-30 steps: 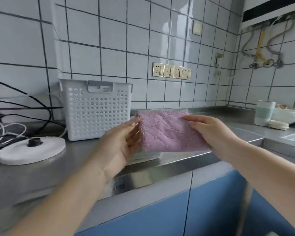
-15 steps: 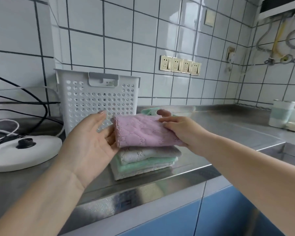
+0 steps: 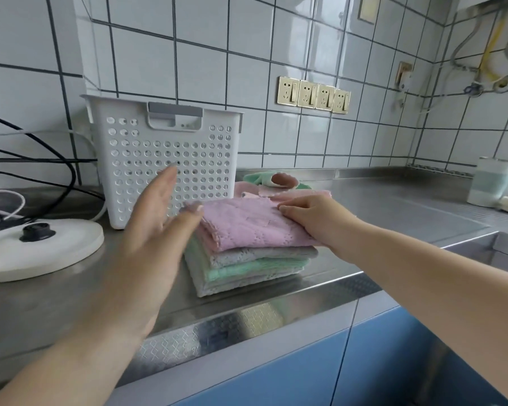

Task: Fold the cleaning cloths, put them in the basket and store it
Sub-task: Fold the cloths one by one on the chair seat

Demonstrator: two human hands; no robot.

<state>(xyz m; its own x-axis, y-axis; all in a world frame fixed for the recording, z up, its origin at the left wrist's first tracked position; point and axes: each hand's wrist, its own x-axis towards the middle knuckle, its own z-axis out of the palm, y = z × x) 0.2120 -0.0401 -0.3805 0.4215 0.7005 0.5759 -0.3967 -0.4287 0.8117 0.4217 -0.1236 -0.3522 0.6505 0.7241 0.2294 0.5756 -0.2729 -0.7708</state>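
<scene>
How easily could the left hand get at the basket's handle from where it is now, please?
Probably yes. The left hand is open and empty, just in front of the basket. The handle faces the person, with nothing between; the folded stack lies to the right.

White square tiles with dark grout cover the wall [image 3: 276, 39] behind a steel counter [image 3: 393, 206]. A row of four cream sockets [image 3: 313, 95] sits on the wall above the counter. Below the counter's front edge are blue cabinet doors [image 3: 276, 376]. Pipes and hoses [image 3: 487, 54] hang high on the wall, right of the sockets. Soft daylight reflects off the steel.
</scene>
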